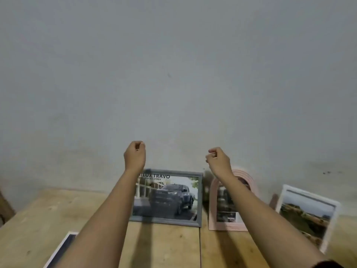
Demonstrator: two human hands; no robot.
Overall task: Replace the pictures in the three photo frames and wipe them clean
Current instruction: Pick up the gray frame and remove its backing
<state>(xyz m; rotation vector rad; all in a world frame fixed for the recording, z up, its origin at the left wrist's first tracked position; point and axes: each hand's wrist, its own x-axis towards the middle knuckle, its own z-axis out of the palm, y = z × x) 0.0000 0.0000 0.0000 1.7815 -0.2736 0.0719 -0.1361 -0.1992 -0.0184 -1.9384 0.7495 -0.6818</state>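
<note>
Three photo frames lean against the grey wall at the back of a wooden table (170, 246). The grey frame (200, 200) in the middle shows a dark pickup truck. To its right stands a pink arched frame (213, 209), partly hidden by my right forearm. A white frame (309, 213) with a landscape picture leans at the far right. My left hand (135, 155) and my right hand (218, 161) are both raised in front of the wall above the frames, fingers curled shut, holding nothing.
A loose print (61, 250) with a white border and dark picture lies at the table's front left, partly under my left arm. A dark wooden piece (4, 207) shows at the far left edge. The wall (173, 74) is bare.
</note>
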